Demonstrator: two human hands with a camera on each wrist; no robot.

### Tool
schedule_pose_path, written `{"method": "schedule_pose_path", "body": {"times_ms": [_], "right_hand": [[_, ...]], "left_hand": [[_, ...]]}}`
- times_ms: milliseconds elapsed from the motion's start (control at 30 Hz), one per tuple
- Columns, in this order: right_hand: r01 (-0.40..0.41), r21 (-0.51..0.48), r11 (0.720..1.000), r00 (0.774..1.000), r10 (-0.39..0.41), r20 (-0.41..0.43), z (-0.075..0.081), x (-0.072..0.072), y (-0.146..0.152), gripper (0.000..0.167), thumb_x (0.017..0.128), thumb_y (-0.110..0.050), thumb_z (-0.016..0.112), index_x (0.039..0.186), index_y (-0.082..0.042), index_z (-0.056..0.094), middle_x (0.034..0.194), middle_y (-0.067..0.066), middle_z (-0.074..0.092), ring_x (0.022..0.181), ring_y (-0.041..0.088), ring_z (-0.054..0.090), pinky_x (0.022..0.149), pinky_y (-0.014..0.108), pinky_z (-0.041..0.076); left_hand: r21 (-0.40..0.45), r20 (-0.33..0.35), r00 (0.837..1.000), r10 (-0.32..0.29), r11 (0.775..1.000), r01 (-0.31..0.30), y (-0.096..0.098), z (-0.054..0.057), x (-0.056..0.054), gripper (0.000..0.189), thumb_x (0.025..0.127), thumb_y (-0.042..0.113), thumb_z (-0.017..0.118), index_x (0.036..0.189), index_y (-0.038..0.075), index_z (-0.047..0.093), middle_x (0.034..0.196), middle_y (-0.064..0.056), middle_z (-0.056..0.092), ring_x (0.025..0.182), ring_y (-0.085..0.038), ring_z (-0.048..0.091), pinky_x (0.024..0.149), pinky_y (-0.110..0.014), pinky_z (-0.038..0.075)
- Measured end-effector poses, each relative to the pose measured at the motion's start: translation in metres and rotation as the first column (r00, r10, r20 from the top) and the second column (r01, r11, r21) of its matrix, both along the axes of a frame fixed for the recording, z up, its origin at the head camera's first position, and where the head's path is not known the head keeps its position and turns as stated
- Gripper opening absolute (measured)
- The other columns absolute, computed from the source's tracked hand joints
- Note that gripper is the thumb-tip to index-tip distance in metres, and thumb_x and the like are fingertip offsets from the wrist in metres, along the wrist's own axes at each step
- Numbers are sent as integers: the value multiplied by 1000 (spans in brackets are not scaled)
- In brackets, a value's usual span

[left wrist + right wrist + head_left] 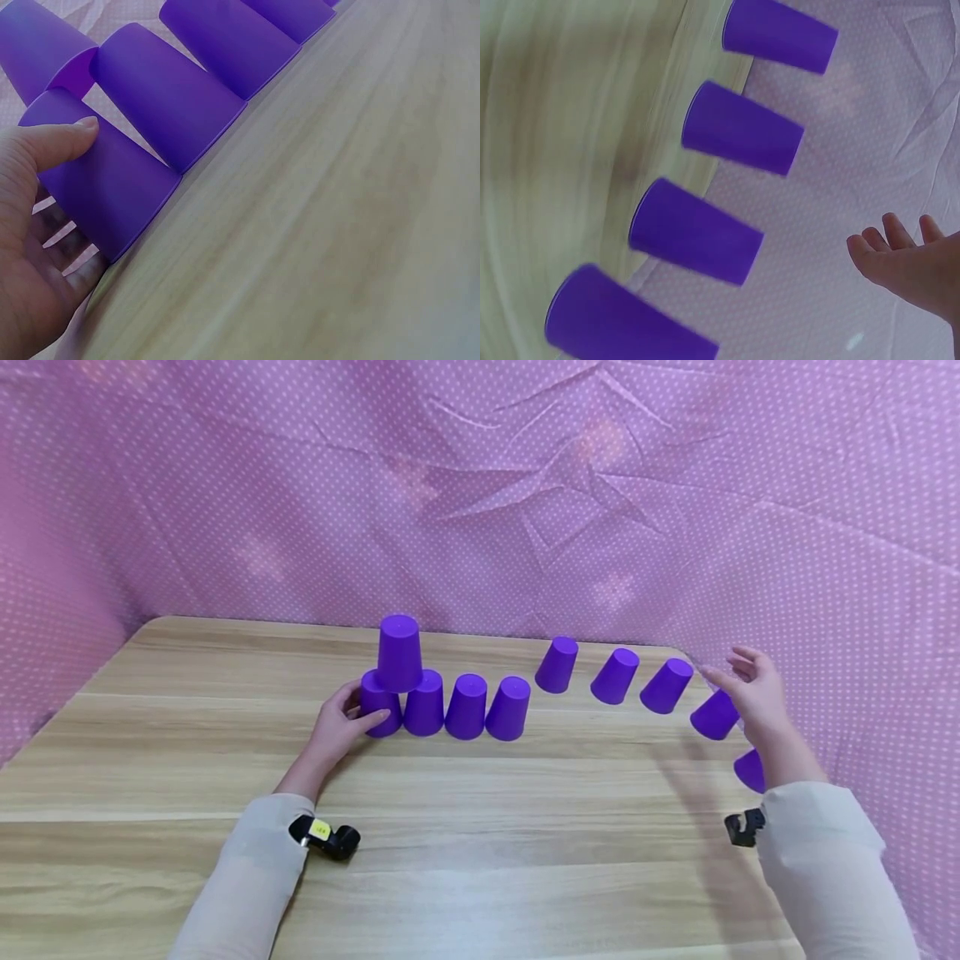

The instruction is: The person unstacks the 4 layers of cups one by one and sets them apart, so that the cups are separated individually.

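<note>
Upside-down purple cups stand side by side in a row, and one more purple cup [399, 653] sits upside down on top of the two leftmost. My left hand [343, 727] holds the leftmost cup [105, 180] of the row, thumb on its near side and fingers round behind. The second cup [165, 97] stands beside it. Over the right side of the table, my right hand [757, 693] is raised and holds nothing. Its fingers are apart from the cups in the right wrist view. A purple cup [714, 717] stands nearest it, partly hidden by that hand in the head view.
Several loose upside-down cups [615, 677] form a curved line along the right side; the nearest cup [750, 770] is partly behind the right forearm. The wooden table [465, 835] ends at a pink dotted cloth [480, 510] behind and on the sides.
</note>
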State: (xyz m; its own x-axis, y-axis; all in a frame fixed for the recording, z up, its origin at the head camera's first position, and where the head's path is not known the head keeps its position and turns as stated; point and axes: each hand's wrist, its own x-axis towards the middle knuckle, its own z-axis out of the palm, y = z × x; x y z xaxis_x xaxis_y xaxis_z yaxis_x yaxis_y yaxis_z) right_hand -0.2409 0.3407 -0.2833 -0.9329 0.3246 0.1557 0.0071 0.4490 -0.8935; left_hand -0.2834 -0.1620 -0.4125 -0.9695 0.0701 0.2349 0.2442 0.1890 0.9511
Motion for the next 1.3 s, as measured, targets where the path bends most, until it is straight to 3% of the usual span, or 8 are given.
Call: {"method": "schedule_pose_path", "body": {"times_ms": [200, 400, 633, 733, 933, 1300], "right_hand": [[-80, 8, 997, 997, 80, -20, -1, -10, -19, 70, 82, -22, 59, 134, 1, 18, 135, 24, 21, 122, 31, 22, 100, 34, 23], [-136, -11, 991, 990, 135, -40, -3, -18, -41, 70, 81, -20, 61, 133, 2, 20, 134, 22, 25, 122, 31, 23, 100, 34, 23], [-215, -102, 971, 975, 208, -74, -9, -29, -70, 69, 80, -15, 62, 132, 2, 22, 133, 22, 26, 121, 31, 23, 100, 36, 22], [-249, -111, 962, 966, 239, -94, -11, -33, -83, 68, 79, -12, 62, 131, 5, 23, 132, 23, 28, 121, 32, 24, 101, 36, 21], [-279, -97, 955, 960, 275, -57, -14, -40, -105, 66, 78, -11, 63, 130, 2, 26, 131, 20, 31, 120, 30, 27, 100, 38, 23], [-386, -107, 916, 922, 378, -82, -19, -50, -146, 61, 77, -10, 64, 128, 1, 32, 127, 19, 37, 119, 30, 30, 98, 38, 25]], "left_hand": [[-7, 15, 1000, -1, 1000, 1, 1, 1, 2, 60, 76, 9, 65, 126, -3, 35, 118, -24, 42, 110, -32, 38, 95, -40, 30], [5, 25, 1000, -6, 1000, 6, 4, 9, 9, 59, 77, 6, 64, 126, -6, 34, 119, -27, 41, 111, -35, 37, 96, -43, 29], [-43, 13, 1000, 7, 999, -6, -1, -2, 2, 63, 77, 15, 66, 128, -2, 33, 121, -24, 41, 112, -33, 37, 95, -41, 30], [-36, 15, 1000, 3, 999, -2, 0, -3, 1, 63, 77, 14, 66, 128, -2, 34, 120, -23, 41, 111, -32, 37, 96, -40, 30], [-9, 12, 1000, -8, 1000, 8, 0, -2, -1, 62, 76, 11, 65, 128, -3, 34, 120, -24, 41, 111, -32, 38, 96, -41, 30], [-15, 18, 1000, -16, 1000, 16, -3, -1, -5, 61, 77, 13, 66, 127, -2, 35, 118, -23, 43, 110, -31, 39, 95, -40, 30]]}}
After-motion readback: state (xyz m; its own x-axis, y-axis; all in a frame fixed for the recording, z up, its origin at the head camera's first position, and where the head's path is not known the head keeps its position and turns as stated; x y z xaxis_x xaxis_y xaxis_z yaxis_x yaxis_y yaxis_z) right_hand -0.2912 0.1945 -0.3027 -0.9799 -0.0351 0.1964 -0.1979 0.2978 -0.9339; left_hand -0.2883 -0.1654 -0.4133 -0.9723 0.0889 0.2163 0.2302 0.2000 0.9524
